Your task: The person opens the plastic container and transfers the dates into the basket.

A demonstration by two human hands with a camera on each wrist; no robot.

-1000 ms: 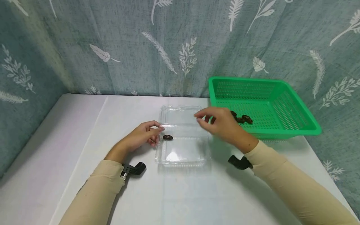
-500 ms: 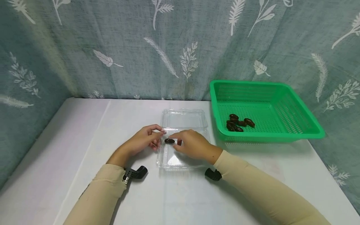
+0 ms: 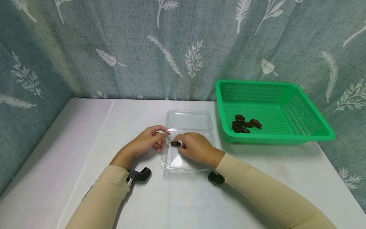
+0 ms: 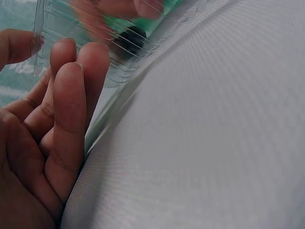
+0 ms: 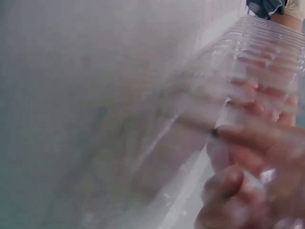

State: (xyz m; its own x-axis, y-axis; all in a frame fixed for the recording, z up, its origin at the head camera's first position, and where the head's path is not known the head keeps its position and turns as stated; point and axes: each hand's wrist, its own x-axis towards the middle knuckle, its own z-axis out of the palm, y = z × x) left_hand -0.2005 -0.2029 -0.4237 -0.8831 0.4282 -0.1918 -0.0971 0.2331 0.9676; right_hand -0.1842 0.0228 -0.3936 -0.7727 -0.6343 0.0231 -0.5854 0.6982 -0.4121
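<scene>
A clear plastic clamshell container (image 3: pixel 178 163) lies opened out on the table, its lid (image 3: pixel 189 121) folded back on the far side. One dark brown date (image 3: pixel 175 143) lies in its base near the left wall. My left hand (image 3: pixel 146 142) grips the container's left edge near the hinge, thumb and index at the rim. The left wrist view shows its other fingers bent beside the ridged wall (image 4: pixel 112 71). Over the base, my right hand (image 3: pixel 197 147) reaches in from the right and pinches the date between index finger and thumb. The right wrist view is blurred.
A green perforated basket (image 3: pixel 281 139) stands at the back right of the white table (image 3: pixel 137 203). Several dates (image 3: pixel 240 126) are gathered in its left front part. A patterned curtain (image 3: pixel 137 63) hangs behind the table.
My right hand has moved left and down from near the basket into the container's base, reaching the date there. My left hand stays at the container's edge.
</scene>
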